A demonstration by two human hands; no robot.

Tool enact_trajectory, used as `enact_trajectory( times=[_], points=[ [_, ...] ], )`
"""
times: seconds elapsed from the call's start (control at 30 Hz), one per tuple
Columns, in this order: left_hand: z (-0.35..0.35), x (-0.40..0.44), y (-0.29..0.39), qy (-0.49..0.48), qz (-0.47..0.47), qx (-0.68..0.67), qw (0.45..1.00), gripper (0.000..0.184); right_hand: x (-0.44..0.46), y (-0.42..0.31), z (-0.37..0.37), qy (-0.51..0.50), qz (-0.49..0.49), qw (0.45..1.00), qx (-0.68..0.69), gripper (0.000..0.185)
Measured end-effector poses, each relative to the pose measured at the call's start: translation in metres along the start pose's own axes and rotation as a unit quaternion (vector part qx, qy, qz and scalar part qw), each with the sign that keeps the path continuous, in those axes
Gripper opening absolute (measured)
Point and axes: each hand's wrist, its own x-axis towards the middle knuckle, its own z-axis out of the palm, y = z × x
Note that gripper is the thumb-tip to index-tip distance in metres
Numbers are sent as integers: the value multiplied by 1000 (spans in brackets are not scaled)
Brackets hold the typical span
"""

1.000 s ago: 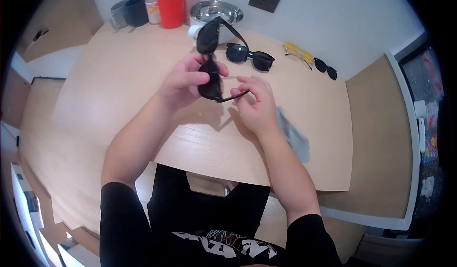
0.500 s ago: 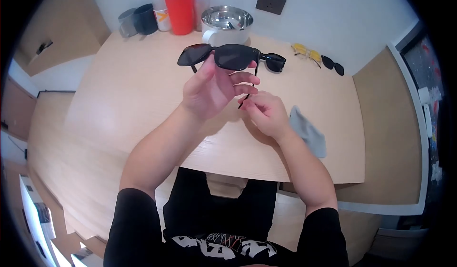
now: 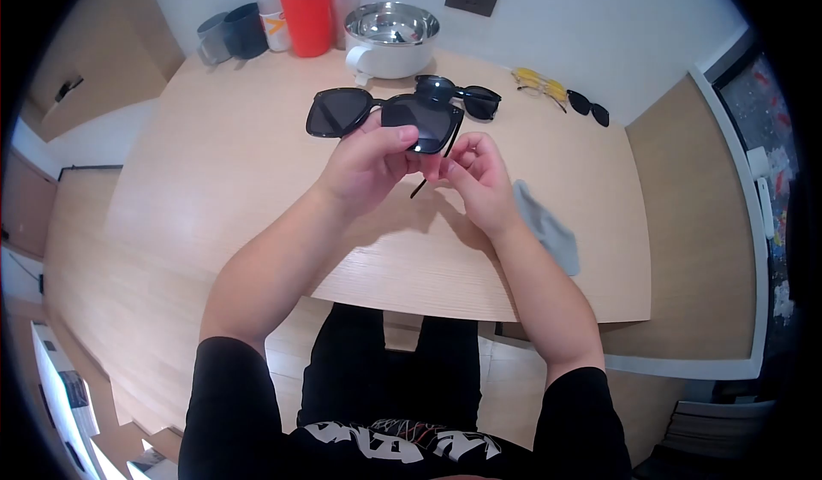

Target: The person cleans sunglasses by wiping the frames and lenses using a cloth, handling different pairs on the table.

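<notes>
Turned and lowered: since the earlier views, the black square-lens sunglasses (image 3: 418,119) have gone from upright on end to level, then dropped closer to the person; the left thumb has come onto the front of a lens.
Left hand (image 3: 360,170): grasps the sunglasses, thumb over the lower part of the lens on the right side, fingers curled under and behind.
Right hand (image 3: 485,190): pinches the temple arm (image 3: 450,143) on that same side, below its hinge; the fingertips of both hands nearly meet.
Sunglasses' place: held above the wooden table (image 3: 214,155), in front of a second pair of dark sunglasses (image 3: 480,101).
Weight and stiffness: probably light, with a rigid front and slim arms that could flex; hinges look like the weak spots.
Surface: glossy lenses likely slip and smudge under a thumb, and might scratch.
Best hold: the bridge or frame rim, or an arm close to its hinge; twisting by one arm tip would strain it.
Grey cloth (image 3: 550,230): soft, limp, lying beside the right forearm.
Back of table: white steel-lined bowl (image 3: 390,60), red tumbler (image 3: 308,17), yellow-tinted glasses (image 3: 538,80), small dark sunglasses (image 3: 589,109).
</notes>
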Motion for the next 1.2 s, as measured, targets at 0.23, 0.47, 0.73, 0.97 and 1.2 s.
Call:
enact_trajectory(
  times=[0.23, 0.47, 0.73, 0.97, 1.2],
  points=[
    [0, 1, -2, -35, 9, -43, 998, 42, -1, -2, 1, -76, -43, 996, 20, 15],
    [-3, -4, -10, 20, 46, -13, 999, 48, -4, 2, -3, -23, -50, 996, -64, 15],
    [4, -8, -9, 31, 60, 21, 998, 50, -4, -4, 8, 35, -79, 990, -112, 16],
    [2, -5, -9, 12, 94, 72, 993, 56, -2, -11, 3, -10, -154, 955, -253, 12],
    [5, -3, -1, 6, 58, 63, 996, 65, 1, -28, -9, 122, -200, 950, -205, 12]
  ],
)
